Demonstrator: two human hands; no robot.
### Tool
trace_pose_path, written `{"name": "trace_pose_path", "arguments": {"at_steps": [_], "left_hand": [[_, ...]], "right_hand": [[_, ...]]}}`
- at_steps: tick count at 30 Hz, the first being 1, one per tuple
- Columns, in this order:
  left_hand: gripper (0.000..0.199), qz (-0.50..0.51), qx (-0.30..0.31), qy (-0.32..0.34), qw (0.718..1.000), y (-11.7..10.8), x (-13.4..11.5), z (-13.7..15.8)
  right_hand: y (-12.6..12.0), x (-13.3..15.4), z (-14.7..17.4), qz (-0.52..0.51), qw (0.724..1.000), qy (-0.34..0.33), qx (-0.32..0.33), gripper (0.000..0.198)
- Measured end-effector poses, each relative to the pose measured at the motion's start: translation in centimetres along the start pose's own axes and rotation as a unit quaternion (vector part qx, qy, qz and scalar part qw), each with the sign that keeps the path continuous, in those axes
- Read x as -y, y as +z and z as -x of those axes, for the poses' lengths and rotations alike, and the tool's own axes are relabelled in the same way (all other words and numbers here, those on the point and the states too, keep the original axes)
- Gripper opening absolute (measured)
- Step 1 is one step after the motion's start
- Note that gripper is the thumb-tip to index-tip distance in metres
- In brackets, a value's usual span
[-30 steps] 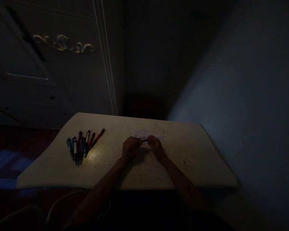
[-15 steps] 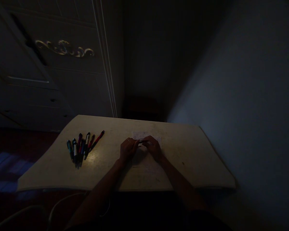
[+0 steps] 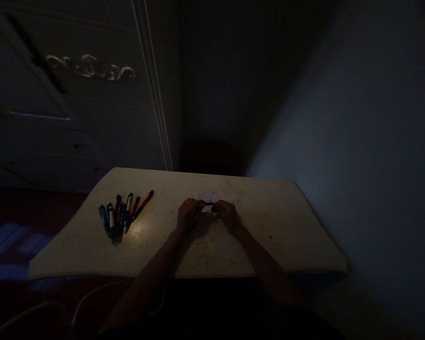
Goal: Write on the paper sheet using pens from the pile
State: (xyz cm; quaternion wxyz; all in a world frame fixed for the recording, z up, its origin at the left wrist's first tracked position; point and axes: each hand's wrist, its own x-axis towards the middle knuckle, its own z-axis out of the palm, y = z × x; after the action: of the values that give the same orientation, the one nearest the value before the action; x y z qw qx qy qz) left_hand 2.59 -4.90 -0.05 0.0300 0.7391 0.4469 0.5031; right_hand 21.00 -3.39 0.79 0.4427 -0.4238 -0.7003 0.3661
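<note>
Holding a dark pen [image 3: 209, 204] by its two ends, the left hand [image 3: 187, 215] and the right hand [image 3: 227, 216] face each other, the fingers of each clenched on it. The pen is nearly level, over the paper [image 3: 224, 238], which lies on the pale worktop [image 3: 283, 217]. Well to the left, on the same worktop, rests a loose heap of pens [image 3: 122, 217], some overlapping. A cabinet [image 3: 116, 127] stands beyond.

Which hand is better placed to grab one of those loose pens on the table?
Probably the left hand. The pens lie on the left side of the table, nearer to it than to the right hand. Both hands hold a slim dark object, though, so the left would have to let go first.
</note>
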Motion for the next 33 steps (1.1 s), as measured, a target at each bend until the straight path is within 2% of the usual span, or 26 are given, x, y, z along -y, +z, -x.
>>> {"name": "trace_pose_path", "arguments": {"at_steps": [7,15,19,25,29,33], "left_hand": [[0.029,0.014,-0.005,-0.027,1.000,0.1,0.1,0.1],[0.020,0.043,-0.021,-0.019,0.999,0.3,0.5,-0.1],[0.018,0.034,-0.019,-0.013,0.999,0.2,0.4,-0.1],[0.016,0.029,-0.024,-0.072,0.997,0.0,0.8,-0.2],[0.017,-0.010,0.005,-0.088,0.996,0.2,2.0,0.0],[0.019,-0.045,0.037,-0.076,0.995,0.5,3.0,0.2]], "right_hand": [[-0.1,0.3,-0.1,-0.024,0.998,-0.056,-0.020,0.027],[0.0,0.2,-0.1,-0.023,0.999,-0.028,-0.015,0.030],[-0.1,0.0,0.1,0.009,0.999,-0.030,-0.028,0.024],[-1.2,-0.3,0.3,0.064,0.993,-0.040,-0.095,0.017],[-2.3,-1.6,0.0,0.121,0.985,-0.039,-0.119,0.019],[-2.6,-3.5,-0.3,0.202,0.973,-0.034,-0.108,0.026]]}}
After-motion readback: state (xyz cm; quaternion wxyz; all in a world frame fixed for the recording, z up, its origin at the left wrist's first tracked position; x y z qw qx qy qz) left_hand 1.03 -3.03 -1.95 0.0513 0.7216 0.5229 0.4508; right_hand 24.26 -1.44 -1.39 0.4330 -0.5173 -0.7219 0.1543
